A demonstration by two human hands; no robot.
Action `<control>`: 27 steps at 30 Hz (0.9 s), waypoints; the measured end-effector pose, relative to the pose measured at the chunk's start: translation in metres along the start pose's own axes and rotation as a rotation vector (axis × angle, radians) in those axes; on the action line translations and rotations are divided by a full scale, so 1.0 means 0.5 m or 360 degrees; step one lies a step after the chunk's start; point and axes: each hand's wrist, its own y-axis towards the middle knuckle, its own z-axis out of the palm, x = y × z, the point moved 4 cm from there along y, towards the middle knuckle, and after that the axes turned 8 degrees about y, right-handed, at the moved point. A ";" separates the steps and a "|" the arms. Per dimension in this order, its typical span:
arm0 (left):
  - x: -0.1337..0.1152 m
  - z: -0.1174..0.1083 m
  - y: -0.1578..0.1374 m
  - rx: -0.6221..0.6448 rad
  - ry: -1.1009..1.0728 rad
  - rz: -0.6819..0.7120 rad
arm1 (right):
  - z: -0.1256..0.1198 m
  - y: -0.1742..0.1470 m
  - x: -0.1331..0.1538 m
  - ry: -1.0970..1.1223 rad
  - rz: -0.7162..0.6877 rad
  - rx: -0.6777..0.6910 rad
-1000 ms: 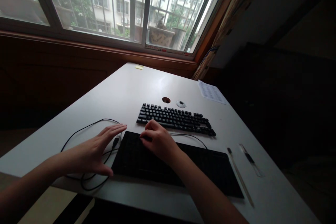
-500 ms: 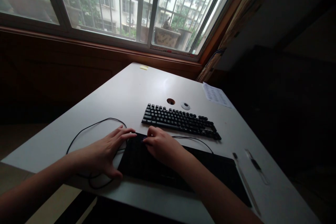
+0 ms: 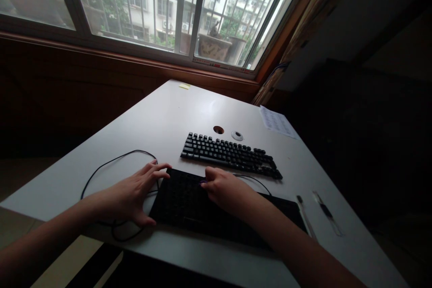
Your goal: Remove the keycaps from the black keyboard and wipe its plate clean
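Note:
A dark, low black keyboard (image 3: 189, 204) lies along the near side of the white desk (image 3: 135, 132). My left hand (image 3: 131, 195) spans its left end, thumb at the near corner and fingertips at the far corner. Over the left-centre part, my right hand (image 3: 221, 186) is closed in a pinch at the far rows. A small purplish edge shows at its fingertips; the rest of that thing is hidden. Behind lies a second black keyboard (image 3: 229, 155), its keycaps plainly visible, with a gap near its right end.
A black cable (image 3: 111, 159) loops left of the near keyboard. On the right lie a slim brush (image 3: 305, 216) and a tool with wire loops (image 3: 326, 210). Farther back are a round desk hole (image 3: 218, 130), its grey cover (image 3: 237, 136) and a printed sheet (image 3: 278, 122).
My right hand has shifted right along the near keyboard, still pinched. My left hand stays at the left end. The whole view has shifted slightly.

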 end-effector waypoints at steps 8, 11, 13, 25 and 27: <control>-0.001 -0.001 -0.005 0.0021 0.0006 -0.0026 | -0.016 -0.088 -0.066 -0.0023 -0.0020 0.0092; 0.000 0.000 -0.006 0.0011 0.0027 0.0003 | -0.011 -0.128 -0.091 -0.0081 -0.0018 0.0090; 0.003 0.000 -0.005 0.0012 0.0028 -0.0002 | -0.005 -0.155 -0.111 -0.0093 0.0006 0.0068; 0.016 0.002 -0.008 -0.0011 0.0028 0.0000 | 0.009 -0.319 -0.222 -0.0053 0.0203 -0.0175; 0.018 0.003 -0.010 -0.0016 0.0029 0.0006 | 0.011 -0.338 -0.239 -0.0018 0.0237 -0.0177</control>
